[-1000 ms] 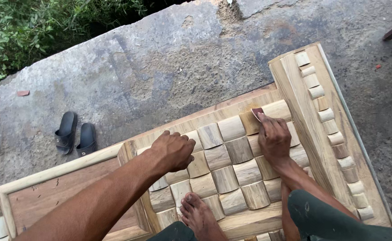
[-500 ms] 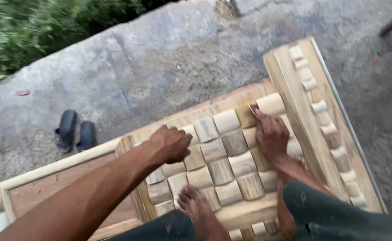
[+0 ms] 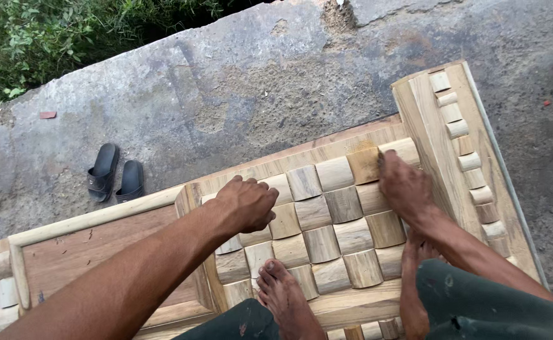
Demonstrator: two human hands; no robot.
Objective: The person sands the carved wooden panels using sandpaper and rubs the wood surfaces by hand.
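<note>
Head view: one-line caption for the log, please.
Left hand braces on a carved wooden block panel while right hand presses a block.

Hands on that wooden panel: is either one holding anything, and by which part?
The left hand holds nothing; it rests knuckles-up on the wooden blocks. The right hand presses down on a block; whether something sits under its fingers cannot be told.

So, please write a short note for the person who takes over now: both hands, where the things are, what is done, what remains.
Left hand: rests knuckles-down on the block panel, holds nothing visible.
Right hand: presses on a block at the panel's top right, next to the darker, dusty block; whether it holds anything is hidden.
Both bare feet stand on the panel's lower edge.
Black sandals lie on the concrete, to the left.
Done: cannot tell; one block looks rubbed.
Left: the other blocks look untouched.
</note>
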